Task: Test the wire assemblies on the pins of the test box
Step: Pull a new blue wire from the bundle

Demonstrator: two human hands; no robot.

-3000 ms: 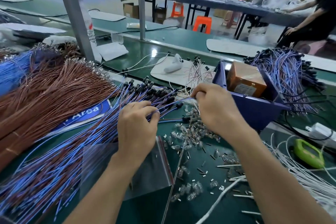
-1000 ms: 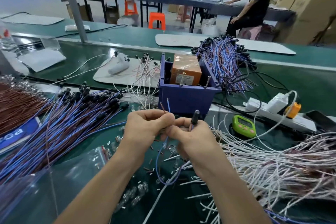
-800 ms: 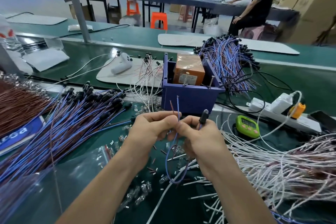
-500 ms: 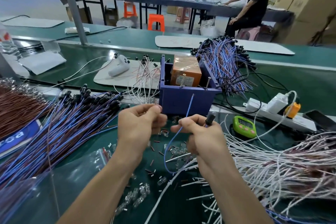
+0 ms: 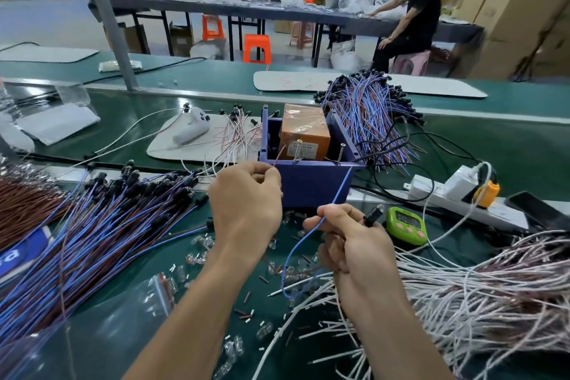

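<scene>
Label on orange block [image 5: 303,129] in test box [image 5: 311,185] too small to read, left hand [image 5: 246,210] pinching brown lead [image 5: 279,156] at box rim, possibly near a pin [image 5: 297,149], right hand [image 5: 348,244] pinching blue lead [image 5: 342,187], curled round black socket [image 5: 371,217], box on table [image 5: 509,133] just beyond both hands.

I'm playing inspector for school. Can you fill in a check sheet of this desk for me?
Surface: green bench mat, shiny, crowded.
Job's things: purple test box, upright pins on its rim, orange block inside.
Clutter: clear bulbs, wire offcuts, green timer.
Hands: left hand pinches brown lead; right hand grips blue wire and black socket.
Cables: blue-brown bundle left, white bundle right, power strip.
Surroundings: seated person, orange stool, cartons.
</scene>
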